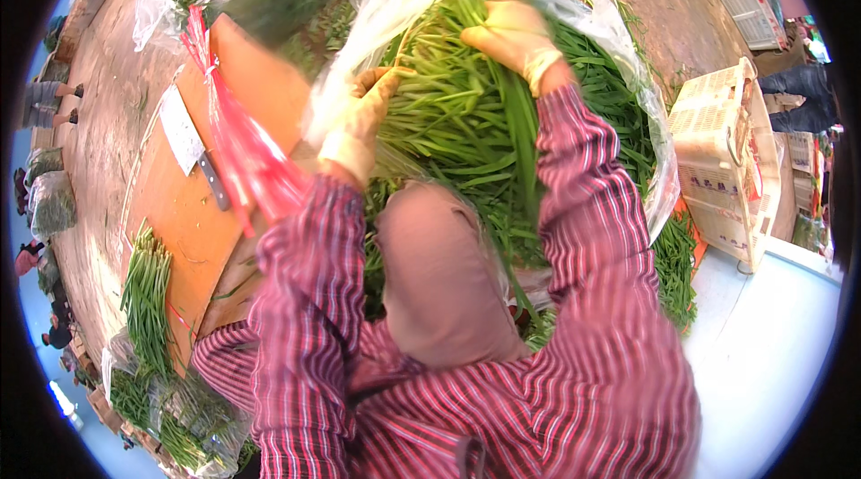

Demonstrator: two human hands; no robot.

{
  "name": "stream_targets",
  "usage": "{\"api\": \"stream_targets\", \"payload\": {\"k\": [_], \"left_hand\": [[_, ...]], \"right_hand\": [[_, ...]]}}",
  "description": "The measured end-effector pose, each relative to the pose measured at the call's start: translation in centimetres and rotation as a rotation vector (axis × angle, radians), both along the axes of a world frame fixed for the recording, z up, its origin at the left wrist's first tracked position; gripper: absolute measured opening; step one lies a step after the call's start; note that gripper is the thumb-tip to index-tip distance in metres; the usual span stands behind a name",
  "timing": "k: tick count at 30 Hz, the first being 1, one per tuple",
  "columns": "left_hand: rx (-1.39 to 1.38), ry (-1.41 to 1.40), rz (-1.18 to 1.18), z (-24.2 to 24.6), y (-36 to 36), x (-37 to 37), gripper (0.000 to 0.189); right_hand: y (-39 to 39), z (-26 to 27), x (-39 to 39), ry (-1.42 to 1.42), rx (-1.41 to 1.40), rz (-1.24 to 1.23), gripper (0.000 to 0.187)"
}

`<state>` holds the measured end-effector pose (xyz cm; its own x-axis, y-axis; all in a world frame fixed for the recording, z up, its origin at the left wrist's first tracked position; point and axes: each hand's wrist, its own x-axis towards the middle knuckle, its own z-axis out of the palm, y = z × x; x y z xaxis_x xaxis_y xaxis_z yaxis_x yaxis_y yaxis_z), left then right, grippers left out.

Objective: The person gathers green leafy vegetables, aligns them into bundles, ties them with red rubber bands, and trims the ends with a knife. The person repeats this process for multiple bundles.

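A large clear plastic bag [656,122] lies spread around a heap of long green leafy stalks [464,116], which look like garlic chives. My gloved right hand [511,38] is closed around a bunch of the stalks near the top of the heap. At the heap's left side, my gloved left hand [360,119] has thumb and fingers bent together by the stalk ends and the bag; whether it grips anything is unclear. Left of it, a bundle of red plastic strips [235,119] and a cleaver [181,132] with a black handle rest on an orange board [259,68].
A bunch of green stalks [146,297] lies on the board's lower left edge. Bagged greens [195,412] sit at lower left, more at upper left. White plastic crates [713,163] stand at right, near a person's legs [800,99]. My knee [444,270] is below the heap.
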<state>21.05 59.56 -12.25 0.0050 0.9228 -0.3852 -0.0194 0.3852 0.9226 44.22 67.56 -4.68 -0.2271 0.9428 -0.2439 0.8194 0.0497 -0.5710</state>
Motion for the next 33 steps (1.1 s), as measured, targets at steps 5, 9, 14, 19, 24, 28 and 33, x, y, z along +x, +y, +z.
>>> {"api": "stream_targets", "payload": {"k": [5, 9, 14, 19, 24, 28, 33], "left_hand": [[-0.003, -0.097, 0.165, 0.6, -0.4, 0.4, 0.027], [0.119, -0.141, -0.038, 0.5, -0.5, -0.8, 0.036], [-0.175, -0.589, 0.245, -0.3, 0.6, 0.1, 0.04], [-0.104, -0.62, 0.151, -0.3, 0.3, -0.1, 0.047], [0.032, -0.642, 0.085, 0.5, -0.6, -0.1, 0.051], [0.186, -0.391, 0.008, 1.8, -2.0, 0.0, 0.044], [0.185, -0.17, -0.056, 3.1, -3.5, 0.3, 0.044]], "right_hand": [[0.5, -1.4, -0.3, -0.038, 0.023, 0.132, 0.048], [-1.4, 0.9, -0.1, 0.162, -0.054, 0.155, 0.041], [-5.8, 0.9, -1.5, 0.265, 0.322, 0.338, 0.048], [-8.4, -0.2, -3.1, 0.137, 0.308, 0.366, 0.093], [-9.6, -0.1, -3.9, -0.014, 0.441, 0.325, 0.072], [-9.5, 0.0, -2.7, 0.39, 0.535, 0.121, 0.041], [-9.6, 0.8, 0.1, 0.723, 0.269, -0.025, 0.036]]}}
